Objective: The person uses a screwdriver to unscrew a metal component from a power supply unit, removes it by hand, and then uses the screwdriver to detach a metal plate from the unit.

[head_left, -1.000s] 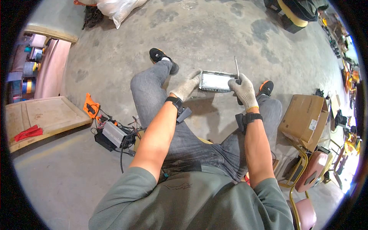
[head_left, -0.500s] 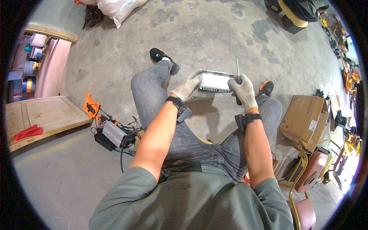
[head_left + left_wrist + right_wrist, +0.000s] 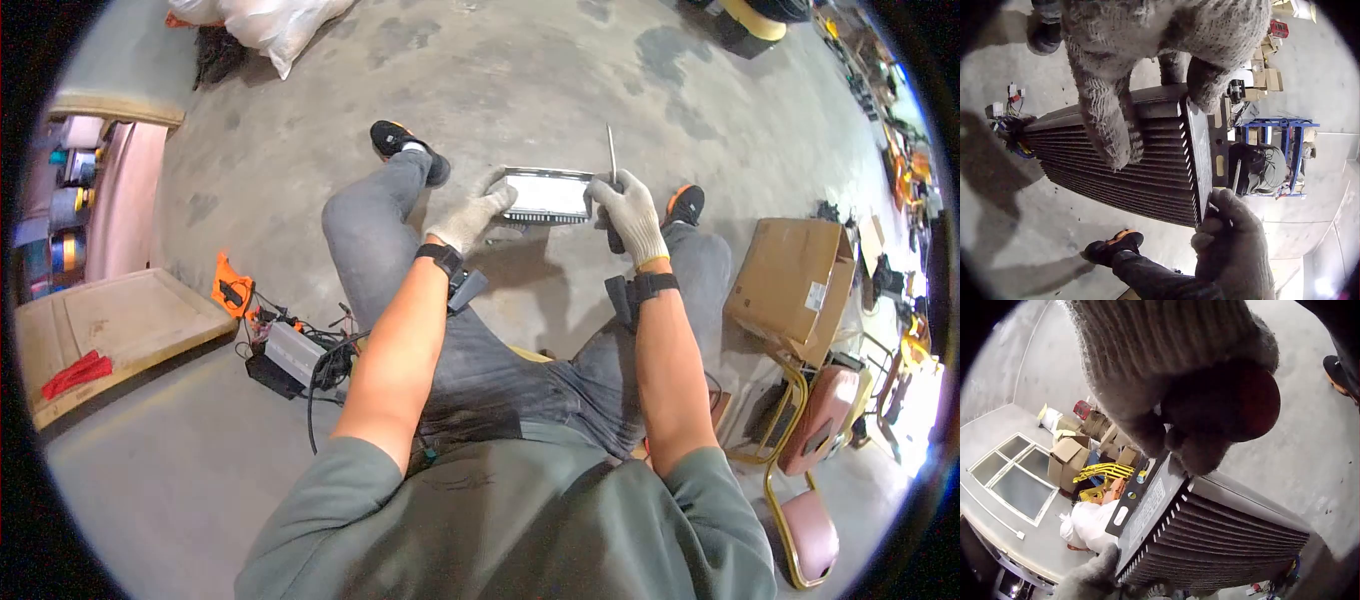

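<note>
A finned metal case (image 3: 547, 195) with a pale label face is held up between both hands, over the floor in front of the knees. My gloved left hand (image 3: 472, 215) grips its left end; in the left wrist view the fingers lie across the dark fins (image 3: 1160, 165). Wires with connectors (image 3: 1015, 128) show by its far end. My gloved right hand (image 3: 632, 218) holds a screwdriver (image 3: 611, 150), shaft upward, while its fingertips pinch the case's right edge. The screwdriver's dark, rounded handle end (image 3: 1235, 403) sticks out of the fist in the right wrist view.
On the floor at left lie a silver box (image 3: 292, 350) with tangled cables and an orange tool (image 3: 233, 288). A wooden panel (image 3: 130, 320) bears a red cloth (image 3: 77, 374). To the right stand a cardboard box (image 3: 785, 280) and a chair (image 3: 822, 420). A white sack (image 3: 280, 28) lies ahead.
The head view has shifted a little. The case and both hands now appear slightly higher and further left. Both hands keep their hold, and the screwdriver still points upward.
</note>
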`<state>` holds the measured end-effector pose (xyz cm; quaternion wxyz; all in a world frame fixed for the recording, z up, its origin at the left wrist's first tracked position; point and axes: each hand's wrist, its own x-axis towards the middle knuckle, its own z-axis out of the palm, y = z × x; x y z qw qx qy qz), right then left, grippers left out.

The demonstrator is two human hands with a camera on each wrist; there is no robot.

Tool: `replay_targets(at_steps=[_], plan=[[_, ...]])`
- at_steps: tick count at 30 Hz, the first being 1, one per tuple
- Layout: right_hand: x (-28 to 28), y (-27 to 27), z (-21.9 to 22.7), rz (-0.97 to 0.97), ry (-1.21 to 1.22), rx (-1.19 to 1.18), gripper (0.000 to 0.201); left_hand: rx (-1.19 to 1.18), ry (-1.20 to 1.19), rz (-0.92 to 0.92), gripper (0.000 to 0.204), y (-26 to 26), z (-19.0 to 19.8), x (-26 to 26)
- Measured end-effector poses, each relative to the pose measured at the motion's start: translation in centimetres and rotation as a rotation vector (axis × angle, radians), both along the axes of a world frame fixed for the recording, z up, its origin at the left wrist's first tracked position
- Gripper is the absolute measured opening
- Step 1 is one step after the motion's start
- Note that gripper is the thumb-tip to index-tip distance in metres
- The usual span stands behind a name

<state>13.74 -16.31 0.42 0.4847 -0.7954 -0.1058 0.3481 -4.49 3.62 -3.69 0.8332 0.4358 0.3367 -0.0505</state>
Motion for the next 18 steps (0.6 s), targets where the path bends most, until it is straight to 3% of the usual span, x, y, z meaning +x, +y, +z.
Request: replay_targets(at_steps=[7,10,14,18], plan=[[0.3,-1.4,-0.3,-0.056,0.109,-0.008,0.024,0.031,-0.008,-0.008,0.067,-0.1,0.5,0.1],[0.2,-1.6,-0.3,0.059,0.126,0.007,0.024,0.067,0.019,0.01,0.067,-0.1,1.0,0.1],[0.4,-1.6,-1.3,0.06,0.122,0.023,0.025,0.112,-0.004,-0.007,0.068,0.1,-0.4,-0.1],[0.5,-1.5,-1.5,0.062,0.121,0.028,0.027,0.026,-0.019,-0.012,0.08,0.1,0.3,-0.2]])
